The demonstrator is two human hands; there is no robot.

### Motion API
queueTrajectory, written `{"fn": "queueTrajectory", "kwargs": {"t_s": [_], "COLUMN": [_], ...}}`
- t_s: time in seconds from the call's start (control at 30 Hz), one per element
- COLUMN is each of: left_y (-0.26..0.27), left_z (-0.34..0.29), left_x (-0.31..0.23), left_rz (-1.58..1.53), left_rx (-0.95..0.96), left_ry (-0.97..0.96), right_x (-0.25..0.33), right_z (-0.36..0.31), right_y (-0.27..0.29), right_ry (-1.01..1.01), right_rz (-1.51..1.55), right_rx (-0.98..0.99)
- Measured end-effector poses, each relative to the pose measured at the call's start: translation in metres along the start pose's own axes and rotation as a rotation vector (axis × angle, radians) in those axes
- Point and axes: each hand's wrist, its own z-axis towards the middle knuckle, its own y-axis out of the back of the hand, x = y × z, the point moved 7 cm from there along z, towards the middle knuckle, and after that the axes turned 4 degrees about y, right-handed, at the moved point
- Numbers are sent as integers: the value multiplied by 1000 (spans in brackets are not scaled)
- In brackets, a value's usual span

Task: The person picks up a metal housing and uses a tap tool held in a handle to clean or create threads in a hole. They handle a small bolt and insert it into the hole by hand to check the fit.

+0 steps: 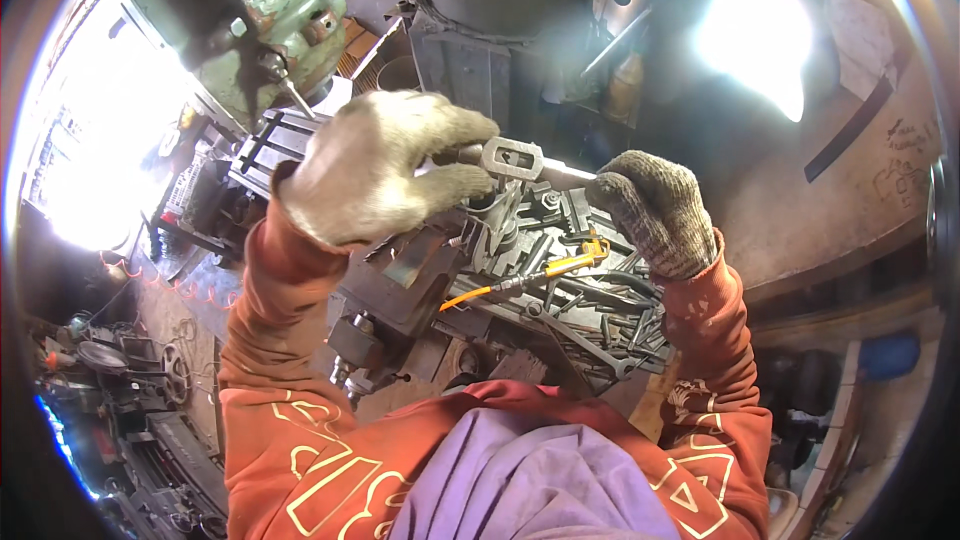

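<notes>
In a pale work glove, my left hand (385, 165) pinches a metal part with an oblong slot (512, 158), held above the tool bench. A bright thin bar (567, 171) runs from beside that part toward my right hand (655, 210). The gloved fingers of my right hand are closed at the bar's end; their grip is partly hidden. Below the hands lies a heap of metal tools: an open-end wrench (585, 340), several drill bits and rods (625, 325), and a yellow air blow gun (575, 260) on an orange hose.
A green machine head (270, 30) with a tool in its spindle hangs at the upper left, over a slotted machine table (270, 155). A dark machine vise (405, 275) stands near my left forearm. A bright lamp (755, 40) shines at upper right. Shelves of metal parts (130, 370) fill the lower left.
</notes>
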Motion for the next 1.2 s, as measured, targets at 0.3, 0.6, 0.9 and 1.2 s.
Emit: {"fn": "queueTrajectory", "kwargs": {"t_s": [0.3,0.6,0.9,1.2], "left_y": [-6,-45,-48,-56], "left_z": [-2,-24,-29,-27], "left_x": [-1,-7,18,22], "left_rz": [-374,-1169,-1185,-1195], "left_rx": [6,-472,-417,-381], "left_ry": [314,328,640,759], "right_x": [39,75,34,23], "right_z": [26,7,-6,2], "right_y": [21,-57,-44,-38], "right_ry": [52,-26,28,92], "right_rz": [424,300,113,100], "right_rx": [-235,-306,-147,-82]}}
